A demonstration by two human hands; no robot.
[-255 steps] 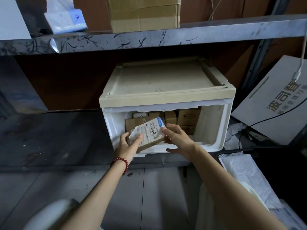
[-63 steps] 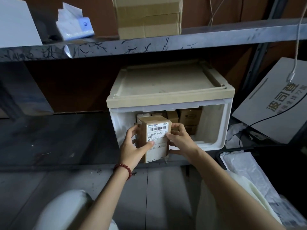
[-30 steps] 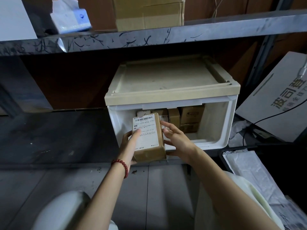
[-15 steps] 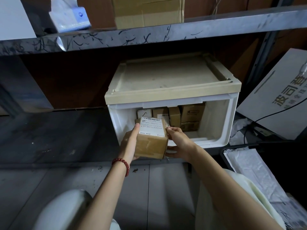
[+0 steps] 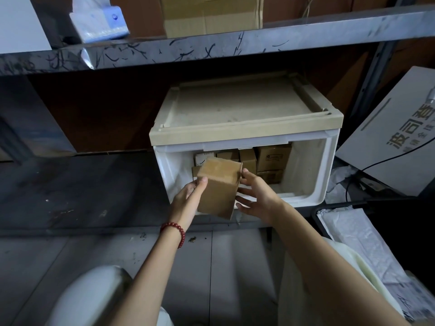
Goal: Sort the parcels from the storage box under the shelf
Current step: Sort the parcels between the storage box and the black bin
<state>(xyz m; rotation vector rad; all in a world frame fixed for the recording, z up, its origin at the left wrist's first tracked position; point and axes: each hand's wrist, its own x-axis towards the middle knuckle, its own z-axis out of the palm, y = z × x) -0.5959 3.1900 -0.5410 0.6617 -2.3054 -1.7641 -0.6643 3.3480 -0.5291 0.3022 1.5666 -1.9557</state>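
While the head view looks down along both forearms, the brown cardboard parcel hangs tilted in the air just in front of the mouth of the white plastic storage box, its lower edge level with the box's front lip. The left hand, with a red bead bracelet on its wrist, grips the parcel's left side, thumb across the near face. The right hand is spread, its straight fingers touching the parcel's right edge.

Small brown cartons are stacked against the back of the box, and its white floor shows bare at the front right. The scratched grey metal shelf overhangs the beige lid, with a dark gap between them. Left of the box, the dark lower shelf board runs wide. On the right, a pale printed carton leans near the box's wall, crossed by a black cable. Grey floor tiles lie below the hands.

Half a second earlier the parcel's white label faced upward; now only plain brown faces show. The right hand's fingers, then curled at the parcel's side, have straightened and fanned out.
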